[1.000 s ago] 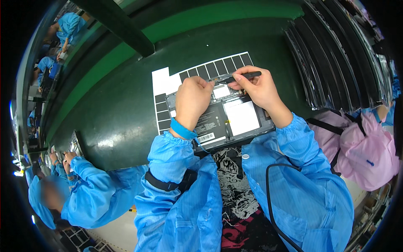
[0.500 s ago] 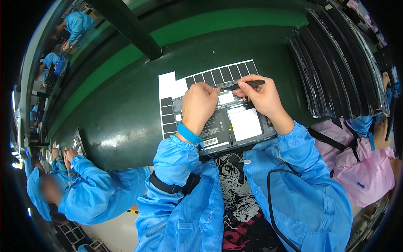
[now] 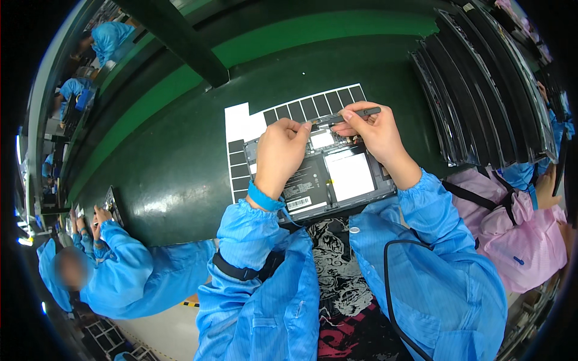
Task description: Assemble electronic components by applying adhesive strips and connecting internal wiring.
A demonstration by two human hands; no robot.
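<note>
On the big green table (image 3: 174, 171), an opened laptop (image 3: 322, 165) lies before us. Our left hand (image 3: 282, 147) curls near its far edge; we cannot tell if its fingers grip anything. Our right hand (image 3: 379, 132) pinches a black tool (image 3: 368, 111).

I have two hands (image 3: 280, 153) (image 3: 374, 132), one blue wrist band (image 3: 265, 196), one black arm band (image 3: 236, 268), one tool (image 3: 368, 111) and one laptop (image 3: 383, 185).
</note>
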